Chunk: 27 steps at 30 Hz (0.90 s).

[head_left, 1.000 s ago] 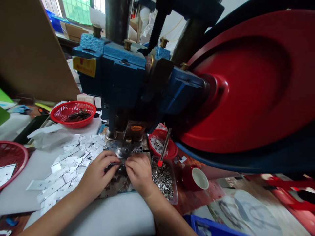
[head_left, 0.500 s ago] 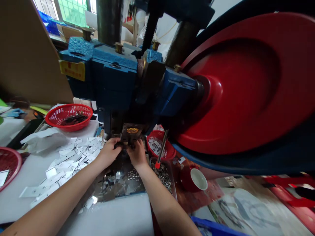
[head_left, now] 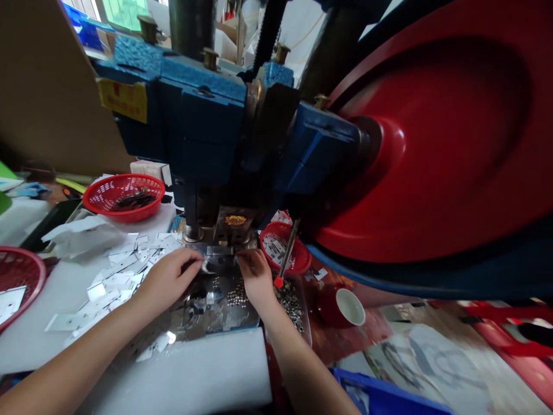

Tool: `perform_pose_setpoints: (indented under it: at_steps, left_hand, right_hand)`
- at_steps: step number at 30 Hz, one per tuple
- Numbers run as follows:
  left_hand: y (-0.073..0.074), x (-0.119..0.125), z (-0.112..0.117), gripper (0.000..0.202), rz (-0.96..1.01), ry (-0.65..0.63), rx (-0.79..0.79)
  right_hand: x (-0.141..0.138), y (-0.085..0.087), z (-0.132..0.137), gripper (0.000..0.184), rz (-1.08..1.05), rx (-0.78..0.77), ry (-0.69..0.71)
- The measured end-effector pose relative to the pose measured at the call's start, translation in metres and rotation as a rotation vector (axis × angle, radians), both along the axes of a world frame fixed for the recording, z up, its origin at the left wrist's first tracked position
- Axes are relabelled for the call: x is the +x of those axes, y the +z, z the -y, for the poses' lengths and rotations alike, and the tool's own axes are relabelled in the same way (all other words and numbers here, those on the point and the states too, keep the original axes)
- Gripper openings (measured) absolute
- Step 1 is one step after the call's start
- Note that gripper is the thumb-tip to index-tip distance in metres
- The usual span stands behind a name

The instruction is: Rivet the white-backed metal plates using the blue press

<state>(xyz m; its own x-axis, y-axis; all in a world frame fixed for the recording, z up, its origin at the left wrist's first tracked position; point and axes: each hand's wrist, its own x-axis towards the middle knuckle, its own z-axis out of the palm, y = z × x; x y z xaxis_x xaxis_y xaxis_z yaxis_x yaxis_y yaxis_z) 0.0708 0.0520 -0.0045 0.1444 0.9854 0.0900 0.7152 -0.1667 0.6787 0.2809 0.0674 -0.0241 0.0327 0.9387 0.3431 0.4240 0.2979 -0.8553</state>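
Low in front of the blue press (head_left: 203, 127), both of my hands rest at either side of a small metal block (head_left: 219, 252) under the press head. My left hand (head_left: 170, 276) is closed, thumb and fingertips pinched together near the block's left end. My right hand (head_left: 258, 279) is pinched likewise at its right end. Whatever lies between the fingertips is too small and dark to make out. White flat metal pieces (head_left: 121, 276) lie heaped beside my left forearm. Tiny shiny parts (head_left: 237, 294) and thin scraps lie on the metal plate (head_left: 194, 317) below my hands.
A big red flywheel (head_left: 432, 150) fills the right side. Red baskets stand at the left (head_left: 125, 216) and behind my right hand (head_left: 298, 262). A rod with a red tip (head_left: 286, 256) slants beside my right wrist. A red cup (head_left: 332, 308) stands further right.
Both hands have come back toward me from beneath the press head and moved further apart, baring the metal block between them. The camera view has shifted slightly.
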Motion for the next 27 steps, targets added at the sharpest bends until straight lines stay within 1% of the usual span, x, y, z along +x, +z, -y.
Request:
perform_pose_setpoints:
  at_steps: [2,3,5,8,10,12,15,17,19,22,25,27]
  left_hand:
    - [-0.004,-0.006,0.018,0.028,-0.118,-0.095,-0.089]
    - [-0.008,-0.006,0.025,0.028,-0.174,-0.117,-0.111]
    - [-0.014,-0.003,0.033,0.028,-0.283,-0.110,-0.112]
    - [-0.019,0.007,0.035,0.025,-0.377,-0.092,-0.072]
    - [-0.020,0.011,0.033,0.021,-0.353,-0.111,-0.037]
    - [-0.021,0.012,0.033,0.018,-0.287,-0.125,-0.018]
    - [-0.021,0.011,0.035,0.016,-0.211,-0.127,-0.074]
    - [-0.022,0.010,0.037,0.017,-0.165,-0.128,-0.122]
    - [-0.022,0.008,0.039,0.023,-0.110,-0.116,-0.128]
    - [-0.020,0.006,0.040,0.031,-0.047,-0.090,-0.104]
    - [-0.014,0.004,0.041,0.025,-0.030,-0.051,-0.151]
    - [-0.011,0.003,0.041,0.023,-0.032,-0.003,-0.202]
  right_hand:
    - [0.009,0.001,0.011,0.014,0.023,-0.043,0.011]
    - [0.012,0.000,0.016,0.015,0.038,-0.065,0.007]
    - [0.017,-0.003,0.022,0.015,0.071,-0.098,-0.008]
    - [0.022,-0.008,0.025,0.015,0.134,-0.106,-0.021]
    - [0.023,-0.009,0.025,0.016,0.212,-0.078,-0.019]
    - [0.024,-0.009,0.024,0.017,0.333,-0.029,-0.009]
    - [0.024,-0.009,0.022,0.019,0.561,0.038,0.019]
    - [0.023,-0.010,0.021,0.019,0.670,0.063,0.020]
    - [0.023,-0.012,0.020,0.014,0.704,0.085,0.009]
    - [0.024,-0.017,0.021,0.011,0.691,0.106,0.006]
    - [0.025,-0.018,0.022,0.014,0.668,0.108,0.020]
    - [0.023,-0.014,0.021,0.015,0.638,0.106,0.029]
